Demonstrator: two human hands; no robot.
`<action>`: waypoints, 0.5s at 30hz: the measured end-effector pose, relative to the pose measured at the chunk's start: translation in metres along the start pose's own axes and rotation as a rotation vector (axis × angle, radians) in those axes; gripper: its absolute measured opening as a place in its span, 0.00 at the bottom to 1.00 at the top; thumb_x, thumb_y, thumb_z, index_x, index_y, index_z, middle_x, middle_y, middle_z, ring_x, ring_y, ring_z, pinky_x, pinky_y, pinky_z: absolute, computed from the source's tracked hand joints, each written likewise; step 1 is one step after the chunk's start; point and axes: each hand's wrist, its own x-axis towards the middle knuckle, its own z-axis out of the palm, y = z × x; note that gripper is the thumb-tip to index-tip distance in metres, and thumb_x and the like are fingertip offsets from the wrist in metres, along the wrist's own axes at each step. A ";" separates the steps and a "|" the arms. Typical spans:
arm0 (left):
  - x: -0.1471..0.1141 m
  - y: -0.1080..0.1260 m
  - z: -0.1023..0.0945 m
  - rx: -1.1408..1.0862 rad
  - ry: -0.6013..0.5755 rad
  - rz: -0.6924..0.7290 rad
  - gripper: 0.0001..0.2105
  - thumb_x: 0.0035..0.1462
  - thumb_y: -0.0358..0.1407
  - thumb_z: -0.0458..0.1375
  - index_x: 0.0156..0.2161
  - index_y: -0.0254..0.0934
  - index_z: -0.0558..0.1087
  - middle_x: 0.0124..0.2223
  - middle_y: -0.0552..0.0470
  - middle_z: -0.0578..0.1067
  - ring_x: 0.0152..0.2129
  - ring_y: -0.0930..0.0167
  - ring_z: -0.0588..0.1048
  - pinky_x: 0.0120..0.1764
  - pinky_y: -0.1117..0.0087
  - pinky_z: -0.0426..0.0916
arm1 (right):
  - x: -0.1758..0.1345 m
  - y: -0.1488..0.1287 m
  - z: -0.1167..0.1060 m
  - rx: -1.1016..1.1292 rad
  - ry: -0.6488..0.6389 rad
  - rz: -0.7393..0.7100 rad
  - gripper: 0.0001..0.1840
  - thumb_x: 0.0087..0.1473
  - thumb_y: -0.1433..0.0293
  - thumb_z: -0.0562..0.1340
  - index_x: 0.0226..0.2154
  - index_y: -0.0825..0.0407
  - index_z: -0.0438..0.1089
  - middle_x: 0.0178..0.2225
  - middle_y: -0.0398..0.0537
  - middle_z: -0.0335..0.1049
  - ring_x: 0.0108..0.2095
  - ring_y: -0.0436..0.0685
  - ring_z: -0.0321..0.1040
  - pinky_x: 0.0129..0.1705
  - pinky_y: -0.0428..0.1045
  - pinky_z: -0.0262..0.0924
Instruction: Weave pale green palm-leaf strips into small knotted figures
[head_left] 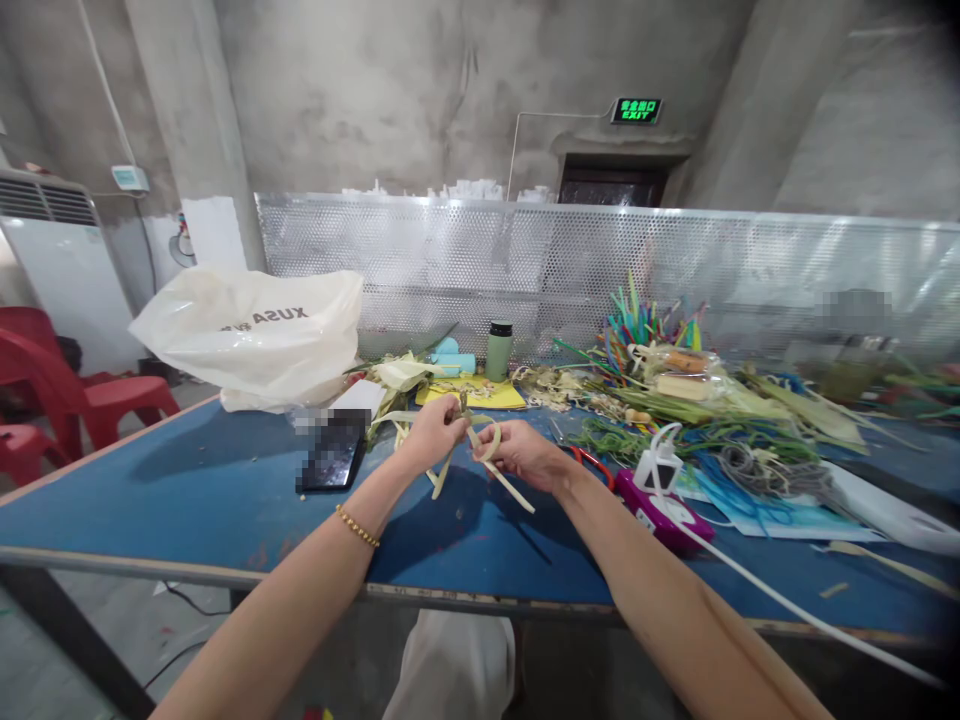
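Left hand [435, 428] is shown at the centre of the frame, fingers closed in a pinch on the pale leaf strips [480, 455]. Right hand [519, 452] is positioned just beside it, to the right, also closed on the same strips, with one strip curled into a loop at the fingers. Loose strip ends are seen hanging below both hands, above the blue surface [187, 490]. A gold bracelet [357, 526] is worn on the left wrist.

A dark phone [334, 452] is laid flat on the surface, left of the hands. A white plastic bag [255, 335] is located at the upper left of the surface. A green flask [499, 351] is set upright behind the hands, near a yellow sheet [487, 395]. A heap of green leaves and coloured strips [675, 390] is spread across the right of the frame. A magenta power strip [664, 510] with a white cable [780, 600] is placed right of the right forearm. Red chairs [52, 390] are visible at the far left.
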 end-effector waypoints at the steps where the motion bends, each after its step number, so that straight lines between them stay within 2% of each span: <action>1: 0.000 -0.002 0.001 0.012 0.011 -0.011 0.10 0.47 0.30 0.54 0.22 0.38 0.57 0.18 0.59 0.60 0.18 0.76 0.59 0.23 0.73 0.52 | 0.001 0.001 0.000 -0.024 0.013 0.004 0.09 0.34 0.73 0.68 0.22 0.57 0.68 0.18 0.40 0.66 0.17 0.43 0.57 0.19 0.42 0.53; 7: 0.002 -0.011 0.003 0.030 0.107 -0.143 0.09 0.47 0.31 0.54 0.22 0.38 0.57 0.17 0.59 0.62 0.17 0.75 0.61 0.23 0.73 0.52 | 0.004 0.006 0.000 -0.273 0.084 0.009 0.01 0.37 0.75 0.63 0.19 0.57 0.69 0.17 0.43 0.68 0.16 0.47 0.61 0.18 0.42 0.56; 11: 0.002 -0.012 0.001 0.049 0.144 -0.139 0.08 0.47 0.32 0.55 0.22 0.38 0.59 0.18 0.59 0.63 0.18 0.75 0.61 0.24 0.72 0.53 | 0.003 0.005 0.001 -0.324 0.107 0.007 0.04 0.40 0.72 0.63 0.19 0.56 0.69 0.18 0.44 0.70 0.16 0.48 0.63 0.18 0.43 0.59; 15: 0.001 -0.013 0.002 0.050 0.150 -0.149 0.08 0.48 0.31 0.55 0.22 0.37 0.59 0.18 0.59 0.63 0.18 0.75 0.62 0.24 0.73 0.53 | 0.002 0.004 0.000 -0.326 0.072 -0.007 0.06 0.42 0.70 0.64 0.22 0.57 0.69 0.19 0.45 0.71 0.16 0.47 0.64 0.19 0.42 0.59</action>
